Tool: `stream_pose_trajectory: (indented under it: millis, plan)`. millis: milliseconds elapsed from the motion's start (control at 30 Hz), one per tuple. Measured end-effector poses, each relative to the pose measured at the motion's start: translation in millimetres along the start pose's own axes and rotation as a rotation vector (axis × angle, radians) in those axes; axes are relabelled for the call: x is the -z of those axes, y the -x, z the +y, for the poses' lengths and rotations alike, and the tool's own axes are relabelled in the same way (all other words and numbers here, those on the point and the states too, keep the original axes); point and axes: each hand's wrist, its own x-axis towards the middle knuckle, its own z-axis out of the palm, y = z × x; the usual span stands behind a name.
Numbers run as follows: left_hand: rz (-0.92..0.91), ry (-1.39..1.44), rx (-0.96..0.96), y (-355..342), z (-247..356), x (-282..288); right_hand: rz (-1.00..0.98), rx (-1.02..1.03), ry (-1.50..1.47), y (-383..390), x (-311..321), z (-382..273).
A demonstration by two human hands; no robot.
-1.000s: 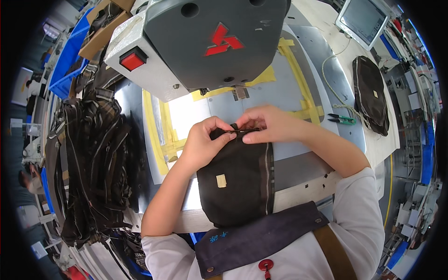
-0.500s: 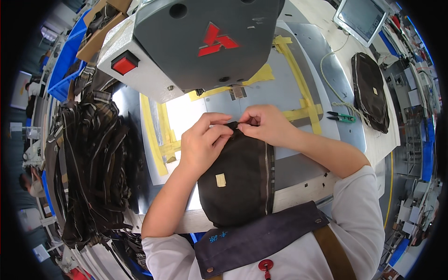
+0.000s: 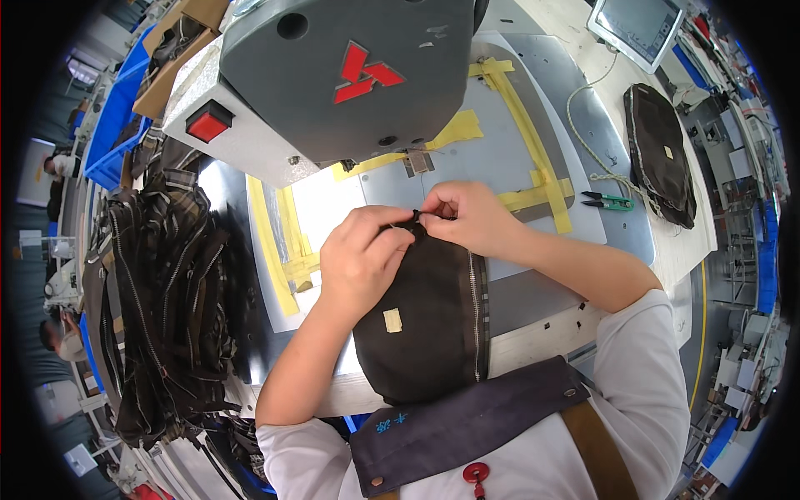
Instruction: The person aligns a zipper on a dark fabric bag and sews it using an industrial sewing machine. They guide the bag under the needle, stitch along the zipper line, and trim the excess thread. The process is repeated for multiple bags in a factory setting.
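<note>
Pouch (image 3: 423,304), left: left hand (image 3: 358,254) at the far end, fingers curled; cannot tell whether they grip.
Pouch, far end: could slip or pucker if the hands pull unevenly.
Pouch, middle: across the tabletop's (image 3: 542,335) near edge, long axis near to far, far end toward the machine (image 3: 308,100).
Pouch, right: right hand (image 3: 467,218), fingers pinched on the far edge; zip (image 3: 477,321) down this side.
</note>
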Motion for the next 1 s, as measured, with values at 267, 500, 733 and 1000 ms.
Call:
stream_pose_trajectory:
  millis: [267, 500, 733, 1000]
  plan:
    - [-0.082, -0.150, -0.010, -3, -2, 4, 0.010, 0.025, 0.052, 1, -1, -3]
    - [-0.102, 0.005, 0.021, -7, -3, 5, 0.007, 0.017, 0.074, 0, 0, -4]
    - [-0.108, 0.484, 0.591, -5, 3, 2, 0.007, 0.115, 0.107, 1, -3, -2]
    - [-0.281, 0.544, 0.799, -6, -3, 10, -0.012, 0.127, 0.067, 3, -3, -7]
